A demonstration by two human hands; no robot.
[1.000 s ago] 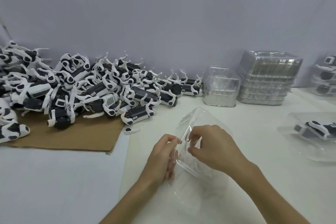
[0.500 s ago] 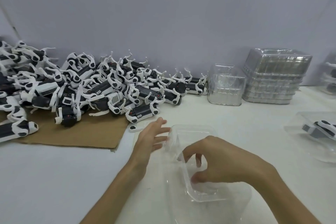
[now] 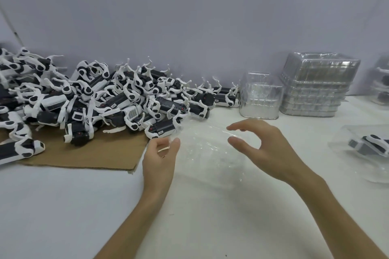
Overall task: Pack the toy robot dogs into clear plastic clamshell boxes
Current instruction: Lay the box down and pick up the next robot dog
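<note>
Two hands flank one clear clamshell box [image 3: 206, 147], lying open on the white worktop [image 3: 210, 206] before the pile of toy robot dogs [image 3: 105, 99]. The left hand [image 3: 159, 160] curls at the box's edge, grip unclear. The right hand [image 3: 265, 149] is over the box, fingers apart.

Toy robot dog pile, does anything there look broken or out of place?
A small white leg-like piece lies by itself on the cardboard at the front of the pile; it may have snapped off a dog.
</note>
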